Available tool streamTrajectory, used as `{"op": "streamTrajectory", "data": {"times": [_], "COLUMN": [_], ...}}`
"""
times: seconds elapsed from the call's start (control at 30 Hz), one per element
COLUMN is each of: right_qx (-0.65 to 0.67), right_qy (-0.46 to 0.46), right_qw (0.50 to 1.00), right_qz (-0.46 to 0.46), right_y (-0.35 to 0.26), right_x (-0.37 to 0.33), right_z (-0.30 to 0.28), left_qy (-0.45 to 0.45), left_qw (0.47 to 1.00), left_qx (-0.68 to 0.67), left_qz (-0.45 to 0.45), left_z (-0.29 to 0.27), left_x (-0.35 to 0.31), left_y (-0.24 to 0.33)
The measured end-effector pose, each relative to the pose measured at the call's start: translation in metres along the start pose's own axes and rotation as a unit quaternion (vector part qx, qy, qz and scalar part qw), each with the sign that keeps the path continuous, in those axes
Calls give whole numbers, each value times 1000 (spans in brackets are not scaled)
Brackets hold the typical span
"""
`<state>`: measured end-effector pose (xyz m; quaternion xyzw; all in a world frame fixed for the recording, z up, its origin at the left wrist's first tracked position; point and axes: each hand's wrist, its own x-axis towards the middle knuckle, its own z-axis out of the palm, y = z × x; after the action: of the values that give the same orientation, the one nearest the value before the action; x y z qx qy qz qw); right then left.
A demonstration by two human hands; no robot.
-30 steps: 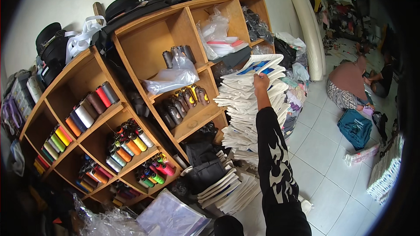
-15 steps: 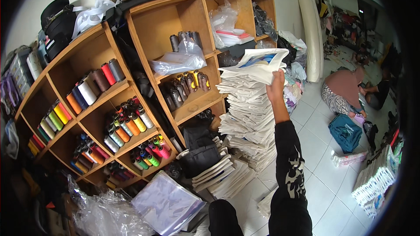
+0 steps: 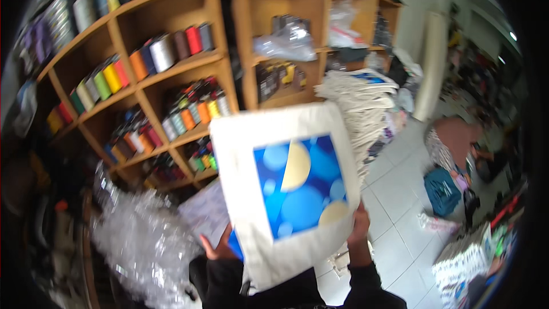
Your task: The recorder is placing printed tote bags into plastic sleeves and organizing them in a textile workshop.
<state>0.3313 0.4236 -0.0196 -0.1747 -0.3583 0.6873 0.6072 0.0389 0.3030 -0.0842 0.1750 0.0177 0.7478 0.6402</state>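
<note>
At frame centre, our right hand (image 3: 359,226) grips a cream rectangular cloth bag (image 3: 286,197) by its right edge, apparently so its blue circle-patterned print (image 3: 303,209) faces us; we cannot tell whether our left hand (image 3: 221,247), lower left, grasps it.

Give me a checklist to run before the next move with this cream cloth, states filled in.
1. Right hand gripping the cream cloth at its right edge: ok.
2. Left hand gripping its left side: cannot tell; fingers partly hidden.
3. Blue printed panel facing the camera, uncovered: ok.
4. Seams sound: cannot tell; picture blurred.
5. Floor free of things: not ok; a teal cloth item lies there.
</note>
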Motion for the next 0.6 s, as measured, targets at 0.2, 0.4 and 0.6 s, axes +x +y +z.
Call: {"op": "streamTrajectory", "data": {"times": [0.2, 0.4, 0.6], "right_qx": [-41, -176, -220], "right_qy": [-101, -61, 72], "right_qw": [914, 858, 878], "right_qz": [391, 479, 418], "right_y": [59, 66, 78], "right_x": [-132, -169, -185], "right_z": [-42, -62, -59], "left_qy": [112, 137, 180], "left_qw": [988, 978, 861], "left_qx": [87, 121, 316], "left_qz": [66, -98, -356], "left_z": [-44, -49, -83], "left_x": [-148, -93, -71], "left_y": [24, -18, -49]}}
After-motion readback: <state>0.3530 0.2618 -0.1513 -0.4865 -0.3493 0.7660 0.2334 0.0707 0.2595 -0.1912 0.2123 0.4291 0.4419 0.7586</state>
